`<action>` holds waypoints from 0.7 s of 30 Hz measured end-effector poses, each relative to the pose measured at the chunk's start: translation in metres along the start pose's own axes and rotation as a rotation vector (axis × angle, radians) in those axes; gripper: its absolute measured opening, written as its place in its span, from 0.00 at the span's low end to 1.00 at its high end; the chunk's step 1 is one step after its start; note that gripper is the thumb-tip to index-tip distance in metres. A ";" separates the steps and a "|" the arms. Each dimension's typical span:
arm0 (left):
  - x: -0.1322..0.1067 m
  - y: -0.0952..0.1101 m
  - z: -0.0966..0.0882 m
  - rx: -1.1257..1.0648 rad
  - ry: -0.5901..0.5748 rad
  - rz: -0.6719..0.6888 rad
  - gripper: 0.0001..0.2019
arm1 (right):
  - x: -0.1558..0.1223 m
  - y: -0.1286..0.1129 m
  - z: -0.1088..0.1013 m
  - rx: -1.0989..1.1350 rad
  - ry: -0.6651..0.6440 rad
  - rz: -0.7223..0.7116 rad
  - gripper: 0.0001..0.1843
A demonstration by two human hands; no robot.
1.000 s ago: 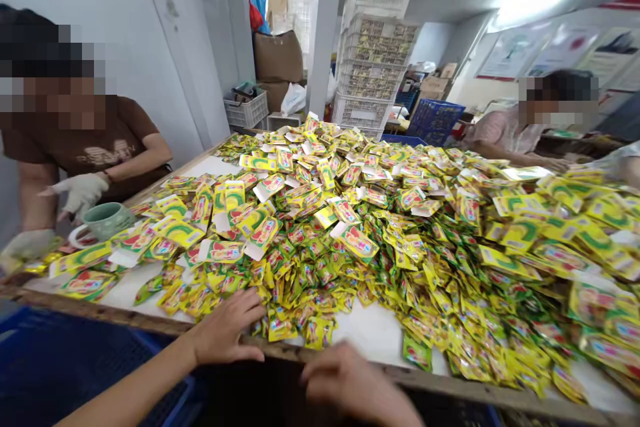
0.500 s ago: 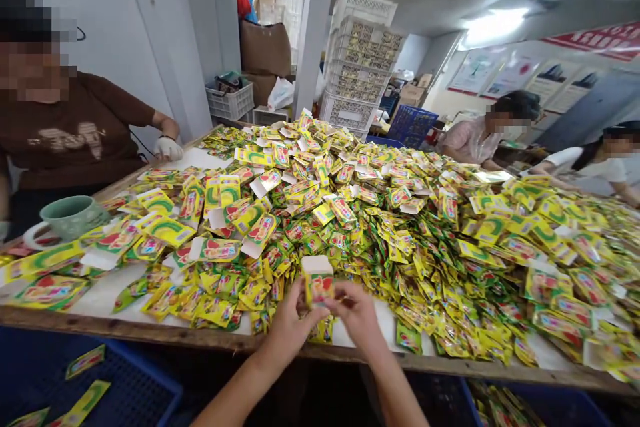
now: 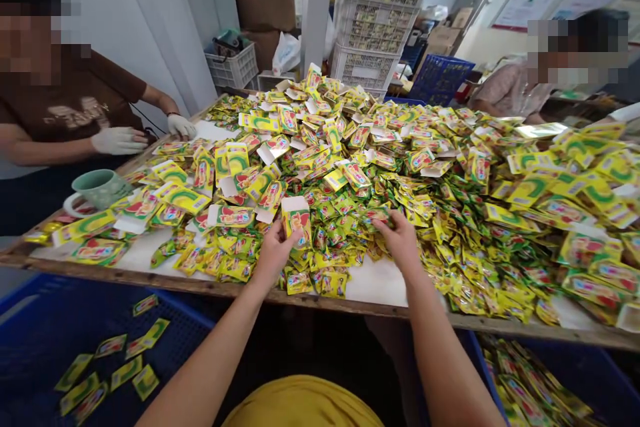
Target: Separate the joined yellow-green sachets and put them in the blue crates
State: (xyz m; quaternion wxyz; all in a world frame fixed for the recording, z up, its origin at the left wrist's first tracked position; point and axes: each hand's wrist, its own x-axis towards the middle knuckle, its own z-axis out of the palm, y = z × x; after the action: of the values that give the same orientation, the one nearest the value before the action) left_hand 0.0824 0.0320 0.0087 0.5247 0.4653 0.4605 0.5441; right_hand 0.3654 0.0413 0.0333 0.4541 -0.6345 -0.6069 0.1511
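A green mug (image 3: pixel 97 188) stands at the worktop's (image 3: pixel 150 278) left edge, near a co-worker's gloved hands (image 3: pixel 117 141). White crates (image 3: pixel 380 13) (stacked) rise behind; a blue bin (image 3: pixel 40 327) sits below.

table (image 3: pixel 385 283) heaped with sachets (image 3: pixel 450 167), a mug (image 3: pixel 97 188).

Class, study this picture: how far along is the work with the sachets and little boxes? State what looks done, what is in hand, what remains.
Early, it seems. Done: only a few packs lie in the blue crate at lower left. In hand: the left hand holds an open box; the right hand pinches sachets at the near edge of the heap. Left: that heap covers most of the table.
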 end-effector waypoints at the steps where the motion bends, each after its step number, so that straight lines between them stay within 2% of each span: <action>1: -0.006 0.002 -0.003 0.004 -0.028 0.001 0.20 | -0.010 0.000 -0.007 0.050 -0.035 0.014 0.19; 2: -0.013 0.003 -0.008 0.017 -0.064 -0.006 0.18 | -0.021 -0.001 -0.012 0.109 -0.115 0.032 0.20; 4: -0.026 -0.001 -0.017 0.055 -0.129 -0.027 0.17 | -0.044 -0.006 -0.011 0.198 -0.379 0.067 0.19; 6: -0.035 -0.010 -0.025 0.078 -0.155 -0.036 0.15 | -0.067 -0.012 0.003 0.213 -0.604 0.084 0.15; 7: -0.037 -0.016 -0.027 0.078 -0.157 -0.035 0.15 | -0.078 -0.015 0.012 0.194 -0.643 0.082 0.14; 10: -0.039 -0.028 -0.028 0.032 -0.127 -0.021 0.18 | -0.101 -0.016 0.038 0.135 -0.583 0.096 0.11; 12: -0.039 -0.032 -0.027 0.004 -0.109 0.003 0.19 | -0.105 -0.012 0.047 0.082 -0.521 0.123 0.09; 17: -0.042 -0.031 -0.031 0.070 -0.151 0.058 0.13 | -0.104 -0.015 0.046 -0.033 -0.444 0.130 0.11; 21: -0.044 -0.030 -0.032 0.081 -0.131 0.057 0.15 | -0.116 -0.028 0.052 -0.016 -0.430 0.062 0.09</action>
State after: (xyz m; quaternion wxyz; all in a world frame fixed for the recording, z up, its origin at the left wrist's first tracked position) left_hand 0.0562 -0.0115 -0.0268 0.5187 0.5335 0.4336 0.5082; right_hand 0.2838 -0.0478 -0.0158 0.3041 -0.6096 -0.6713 0.2920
